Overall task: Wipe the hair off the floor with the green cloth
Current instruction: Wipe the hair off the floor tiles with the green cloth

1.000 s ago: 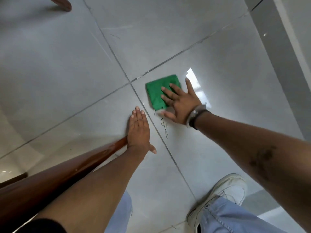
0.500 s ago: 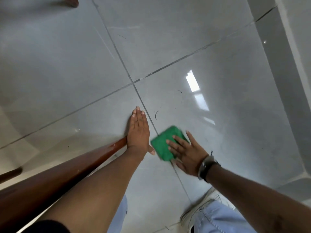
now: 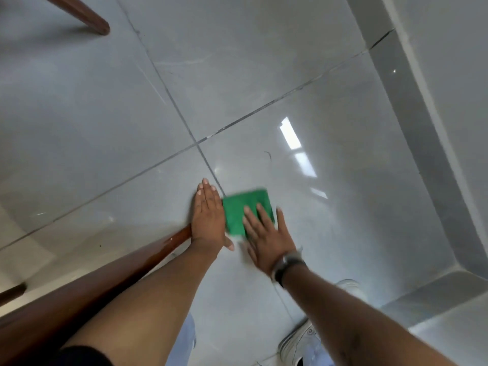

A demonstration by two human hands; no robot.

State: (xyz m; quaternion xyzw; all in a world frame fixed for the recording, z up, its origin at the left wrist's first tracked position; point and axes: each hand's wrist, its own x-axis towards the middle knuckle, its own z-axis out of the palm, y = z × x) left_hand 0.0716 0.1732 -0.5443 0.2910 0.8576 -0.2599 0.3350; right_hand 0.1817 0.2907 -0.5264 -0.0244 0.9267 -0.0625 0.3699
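Note:
A folded green cloth lies flat on the glossy grey tiled floor, just right of a grout line. My right hand, a watch on its wrist, presses down on the cloth's near right part with fingers spread; the hand and cloth are blurred. My left hand rests flat on the floor, fingers together, touching the cloth's left edge. One thin dark curved hair lies on the tile beyond the cloth.
A polished brown wooden leg runs from the lower left up to my left wrist. Another wooden leg touches the floor at top left. A grey skirting and wall border the right. My white shoe is at the bottom.
My right hand first dragged the cloth toward me over the hairs, then slid it back forward beside my left hand. The hair near the grout line is no longer visible. My left hand stayed put.

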